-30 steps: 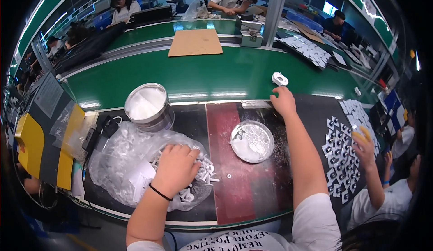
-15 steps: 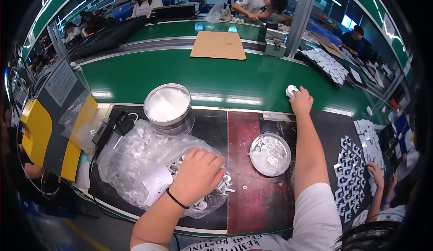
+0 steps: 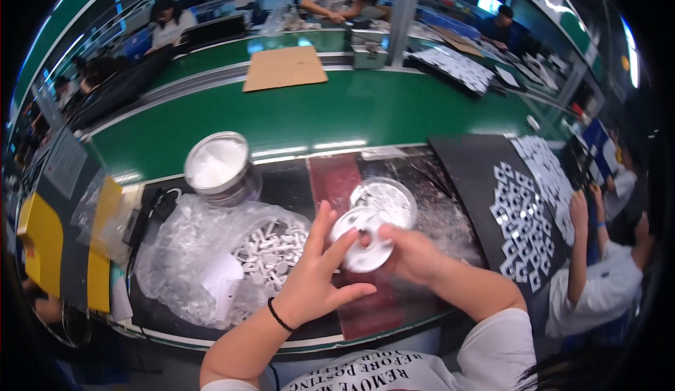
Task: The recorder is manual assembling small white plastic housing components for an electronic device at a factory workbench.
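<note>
My right hand (image 3: 416, 256) grips the edge of a white round disc (image 3: 369, 259) with a hole in its middle, like a spool. Motion blurs the disc and the fingertips on it. My left hand (image 3: 316, 271) is open, fingers spread, at the disc's left side. Its index finger overlaps the disc; whether it touches, I cannot tell. Just behind the disc sits a shallow round metal dish (image 3: 408, 215) with whitish contents. Left of my left hand, a clear plastic bag (image 3: 176, 250) lies open with many small white T-shaped plastic pieces (image 3: 271, 254).
A metal tin (image 3: 223, 193) with white material stands behind the bag. A yellow and grey machine (image 3: 63, 243) is at left. Cardboard (image 3: 285, 67) lies on the green surface (image 3: 211, 113). At right, a black board (image 3: 464, 159) carries rows of small pieces, near another person's hands (image 3: 578, 208).
My right hand has come back from the far green surface toward my left hand, bringing the white disc. My left hand has lifted off the white pieces and spread its fingers. The view has turned right.
</note>
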Available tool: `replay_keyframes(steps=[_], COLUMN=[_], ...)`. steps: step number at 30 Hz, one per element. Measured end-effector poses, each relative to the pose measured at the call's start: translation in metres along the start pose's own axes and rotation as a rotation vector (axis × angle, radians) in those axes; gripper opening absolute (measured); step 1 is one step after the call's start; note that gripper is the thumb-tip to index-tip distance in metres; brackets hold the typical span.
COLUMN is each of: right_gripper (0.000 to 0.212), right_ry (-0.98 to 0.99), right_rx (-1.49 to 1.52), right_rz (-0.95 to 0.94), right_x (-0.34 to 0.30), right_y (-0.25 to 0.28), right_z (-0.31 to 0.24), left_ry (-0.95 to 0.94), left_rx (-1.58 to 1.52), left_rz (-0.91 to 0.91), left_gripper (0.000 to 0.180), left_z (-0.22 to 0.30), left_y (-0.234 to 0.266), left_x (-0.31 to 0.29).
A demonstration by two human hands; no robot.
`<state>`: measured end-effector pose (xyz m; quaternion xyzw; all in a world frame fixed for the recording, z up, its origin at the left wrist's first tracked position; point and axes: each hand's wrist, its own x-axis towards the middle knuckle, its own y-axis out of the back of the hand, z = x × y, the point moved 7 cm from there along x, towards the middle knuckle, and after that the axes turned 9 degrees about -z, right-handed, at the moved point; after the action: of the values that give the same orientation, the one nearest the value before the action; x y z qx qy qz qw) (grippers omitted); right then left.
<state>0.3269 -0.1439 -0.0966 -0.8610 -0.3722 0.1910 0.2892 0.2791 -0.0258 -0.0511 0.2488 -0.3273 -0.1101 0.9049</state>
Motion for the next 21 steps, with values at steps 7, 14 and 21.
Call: replay_keyframes(steps=[7, 14, 21], right_gripper=[0.041, 0.037, 0.05], right_ry=[0.041, 0.349, -0.232], right_rx=[-0.314, -1.827, -1.984], right_rz=[0.013, 0.86, 1.187], right_x=[-0.056, -0.21, -0.275], right_y=[0.01, 0.031, 0.078], right_z=[0.027, -0.039, -0.038], left_ry=[-0.082, -0.057, -0.078], left_rx=[0.027, 0.085, 0.063], left_rz=[-0.148, -0.107, -0.189], left_gripper=[0.057, 0.066, 0.062], left_z=[0.013, 0.009, 0.012], left_y=[-0.026, -0.021, -0.031], left_x=[0.002, -0.004, -0.003])
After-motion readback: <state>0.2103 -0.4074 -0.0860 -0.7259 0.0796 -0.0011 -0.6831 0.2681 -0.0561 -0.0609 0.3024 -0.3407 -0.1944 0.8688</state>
